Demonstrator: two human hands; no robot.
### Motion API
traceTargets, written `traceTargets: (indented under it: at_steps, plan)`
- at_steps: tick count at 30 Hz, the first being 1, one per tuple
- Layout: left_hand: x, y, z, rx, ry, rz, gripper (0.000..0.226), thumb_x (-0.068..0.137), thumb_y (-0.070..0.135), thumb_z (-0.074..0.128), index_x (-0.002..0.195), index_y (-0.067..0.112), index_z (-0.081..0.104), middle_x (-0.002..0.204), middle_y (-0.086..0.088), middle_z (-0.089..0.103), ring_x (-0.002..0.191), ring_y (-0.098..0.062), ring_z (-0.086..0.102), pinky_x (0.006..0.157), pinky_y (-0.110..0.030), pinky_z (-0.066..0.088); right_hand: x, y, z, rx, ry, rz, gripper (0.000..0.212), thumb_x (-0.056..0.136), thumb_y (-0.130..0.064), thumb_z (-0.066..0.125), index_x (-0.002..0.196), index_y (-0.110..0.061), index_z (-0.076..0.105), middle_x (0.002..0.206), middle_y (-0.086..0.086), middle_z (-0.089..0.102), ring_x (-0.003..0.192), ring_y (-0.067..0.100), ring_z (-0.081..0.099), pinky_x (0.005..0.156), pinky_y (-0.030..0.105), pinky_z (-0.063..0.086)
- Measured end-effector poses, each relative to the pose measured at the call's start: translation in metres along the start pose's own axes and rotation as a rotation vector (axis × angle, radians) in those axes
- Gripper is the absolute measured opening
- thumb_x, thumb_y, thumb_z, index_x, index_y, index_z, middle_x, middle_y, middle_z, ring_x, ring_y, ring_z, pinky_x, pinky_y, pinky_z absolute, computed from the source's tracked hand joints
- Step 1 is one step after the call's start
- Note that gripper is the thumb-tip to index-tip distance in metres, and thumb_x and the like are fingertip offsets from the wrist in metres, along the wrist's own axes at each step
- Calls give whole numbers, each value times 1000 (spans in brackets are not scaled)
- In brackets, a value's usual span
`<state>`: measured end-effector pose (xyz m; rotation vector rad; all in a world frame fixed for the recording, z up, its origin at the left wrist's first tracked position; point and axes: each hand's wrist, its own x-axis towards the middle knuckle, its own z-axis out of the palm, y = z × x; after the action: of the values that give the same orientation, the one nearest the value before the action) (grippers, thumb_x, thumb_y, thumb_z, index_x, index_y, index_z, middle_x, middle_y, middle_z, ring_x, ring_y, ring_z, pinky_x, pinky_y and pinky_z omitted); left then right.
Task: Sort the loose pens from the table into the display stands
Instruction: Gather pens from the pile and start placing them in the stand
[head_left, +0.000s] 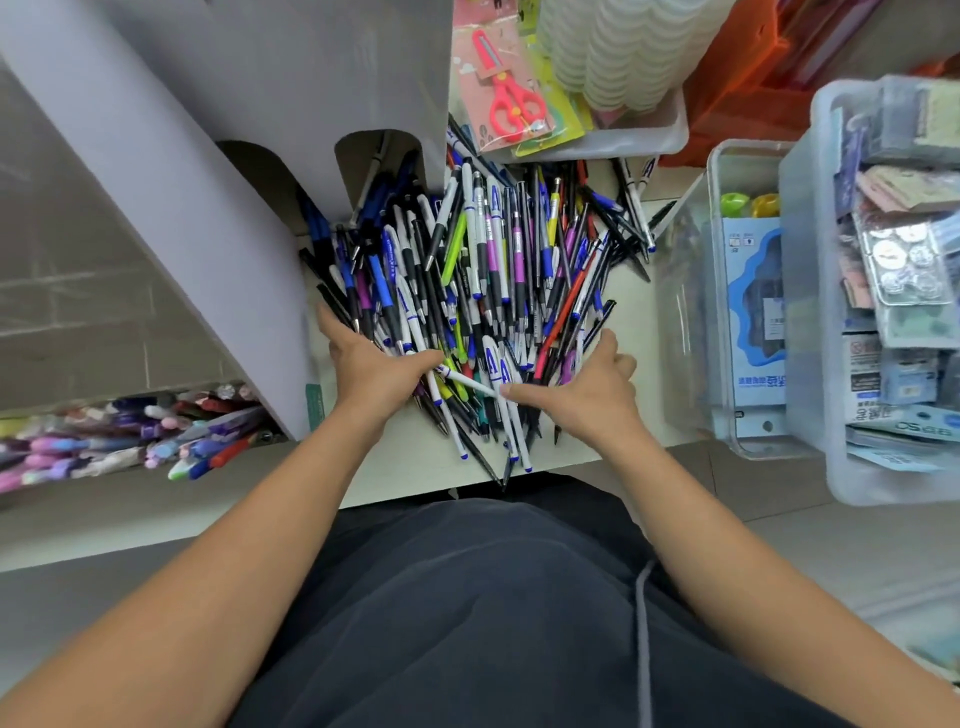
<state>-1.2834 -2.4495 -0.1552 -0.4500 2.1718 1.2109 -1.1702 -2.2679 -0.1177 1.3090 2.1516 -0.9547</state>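
Lap, dark garment (493, 597): nearest the camera, below the table edge; anything that rolls off the front lands here or on the floor.
Display stand, grey cardboard (218, 171): leans over the left of the table; one arched slot (384, 171) already holds pens, the slot beside it looks empty.
Table top, pale (415, 467): bears the whole heap.
Clear storage bins (769, 441): at the right, packed with packaged stationery.
Tray of pastel pens (130, 436): low left, under the stand.
Loose pen pile (493, 270): dense and crossed, from the stand's foot to the table's front edge; several tips overhang that edge.
Carded red scissors (511, 98): behind the pile.
Left hand (374, 364): fingers spread, pressed into the pile's left flank; whether it grips any pen, cannot tell.
Right hand (582, 384): fingers extended along the right flank, thumb touching a white pen.
White pen, blue tip (467, 382): spans between both thumbs.
Risk: raking inward may push overhanging pens off the front edge; tangled barrels may drag neighbours along, and mixed colours may reach one slot.
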Motion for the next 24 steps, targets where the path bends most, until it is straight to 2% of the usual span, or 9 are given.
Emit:
traceTargets:
  at_steps: [3,7,11,16,21,24]
  plan:
    - [5,1,-4,-2,-17,-23,137,71,17,90,158,23,-16,165,-10,17,145,-27,32,114,-38,34,-11,0,40,-274,-61,-71,168,43,-70,91,156,-19,-23,163,13,-2,146,39,16,112,52,36]
    - [9,-1,-8,-9,-51,-40,134,72,20,90,159,19,-13,166,-9,16,147,-26,28,119,-38,30,-8,-4,73,-473,46,-164,169,45,-70,89,154,-11,-27,162,22,-5,145,41,13,107,55,39]
    - [13,-4,-8,-8,-50,-37,128,69,18,91,159,16,-1,162,-9,25,146,-28,31,120,-44,31,9,4,61,-422,91,-268,150,61,-60,86,157,-10,-19,162,25,-3,145,42,12,114,48,33]
    - [10,-2,-3,2,-43,-54,129,74,19,90,159,13,-6,166,-11,14,150,-28,24,121,-43,29,29,27,42,-294,165,-340,129,73,-48,80,159,-15,-11,161,23,1,144,41,14,118,49,30]
    - [8,2,1,9,-29,-70,130,76,19,89,159,13,-11,167,-10,10,151,-28,22,120,-40,28,46,33,28,-128,209,-371,120,74,-34,81,161,-20,-1,162,14,3,145,35,14,118,45,26]
    - [9,0,0,14,-18,-64,132,72,21,91,159,13,-8,166,-10,14,150,-27,23,121,-41,27,53,36,13,-105,212,-381,115,72,-32,86,160,-26,12,163,7,7,146,30,16,117,40,26]
